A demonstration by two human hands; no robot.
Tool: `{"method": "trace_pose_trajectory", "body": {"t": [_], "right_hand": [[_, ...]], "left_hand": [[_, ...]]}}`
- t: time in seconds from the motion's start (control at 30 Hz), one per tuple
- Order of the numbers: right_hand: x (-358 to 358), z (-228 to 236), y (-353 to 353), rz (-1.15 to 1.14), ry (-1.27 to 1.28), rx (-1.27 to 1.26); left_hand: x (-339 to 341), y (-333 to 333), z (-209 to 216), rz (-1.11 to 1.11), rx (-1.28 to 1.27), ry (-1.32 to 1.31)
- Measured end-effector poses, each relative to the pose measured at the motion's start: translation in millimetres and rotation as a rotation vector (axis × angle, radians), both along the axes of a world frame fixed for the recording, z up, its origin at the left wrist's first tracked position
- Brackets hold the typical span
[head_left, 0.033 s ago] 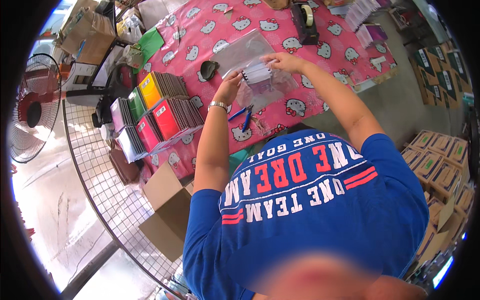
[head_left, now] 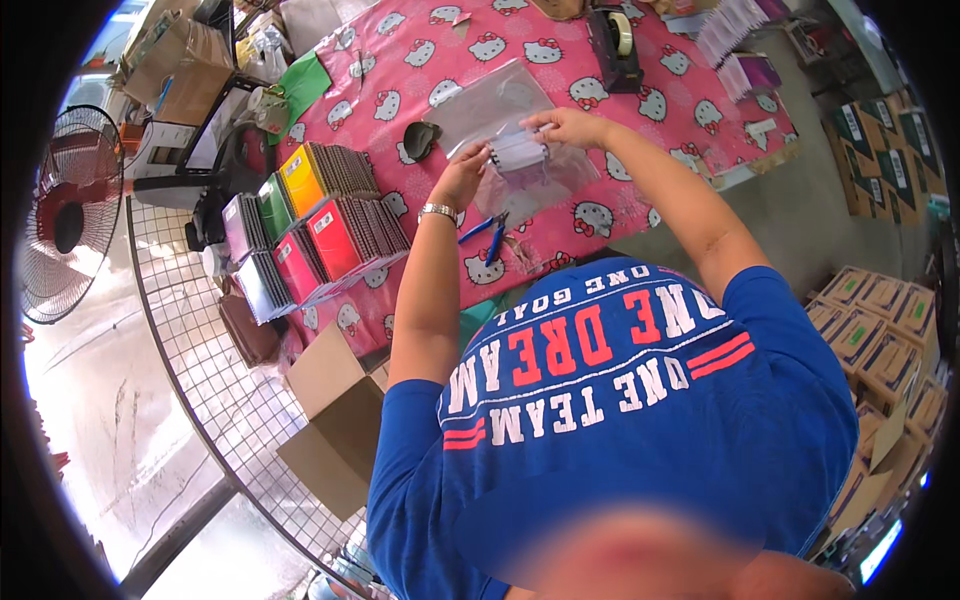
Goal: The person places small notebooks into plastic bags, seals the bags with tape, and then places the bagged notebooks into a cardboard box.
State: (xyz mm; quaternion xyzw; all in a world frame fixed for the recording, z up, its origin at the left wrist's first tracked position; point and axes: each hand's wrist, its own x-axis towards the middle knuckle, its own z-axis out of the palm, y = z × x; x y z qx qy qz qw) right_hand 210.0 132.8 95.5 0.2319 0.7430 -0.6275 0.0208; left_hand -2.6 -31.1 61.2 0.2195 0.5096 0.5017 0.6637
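Observation:
Small spiral notebooks [head_left: 517, 152] with white pages lie with a clear plastic bag [head_left: 560, 180] over the pink table cover. Whether they are fully inside the bag is hard to tell. My left hand [head_left: 463, 176], with a metal watch at the wrist, pinches their left edge by the dark coil. At the upper right edge, my right hand [head_left: 567, 128] is closed, thumb and fingers together on the notebooks or the film. More clear plastic bags [head_left: 490, 100] lie flat just beyond. Blue-handled pliers [head_left: 485, 230] rest nearer to me, below the bag.
Stacks of colourful spiral notebooks [head_left: 330, 225] stand at the table's left. A black tape dispenser [head_left: 614, 50] sits at the far right, with more notebooks [head_left: 745, 75] past it. A dark, bowl-like object [head_left: 421, 140] lies near my left hand. An open cardboard box [head_left: 330, 410] is below left.
The notebooks have tilted slightly between my hands, showing more of a flat white page. Both hands stay nearly in place, and the view has shifted a little.

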Motion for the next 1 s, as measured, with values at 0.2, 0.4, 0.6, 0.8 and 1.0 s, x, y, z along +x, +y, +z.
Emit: {"method": "trace_pose_trajectory", "body": {"t": [0.2,0.4,0.6,0.8,1.0], "right_hand": [[-27.6,-6.2,24.8,0.132,-0.067,-0.057],[-33.9,-17.1,10.7,0.023,0.182,0.24],[-20.9,-5.0,-11.3,-0.035,0.334,0.433],[2.2,22.7,-11.2,0.158,0.457,0.543],[-10.8,-4.9,-40.8,-0.036,0.353,0.795]], "left_hand": [[-1.6,9.1,5.0,-0.069,0.034,0.025],[17.5,27.3,28.3,-0.091,0.263,1.188],[38.6,18.1,51.2,-0.044,0.2,1.244],[40.5,-4.7,70.6,-0.253,0.445,1.217],[48.6,-4.4,23.4,-0.049,0.479,1.379]]}}
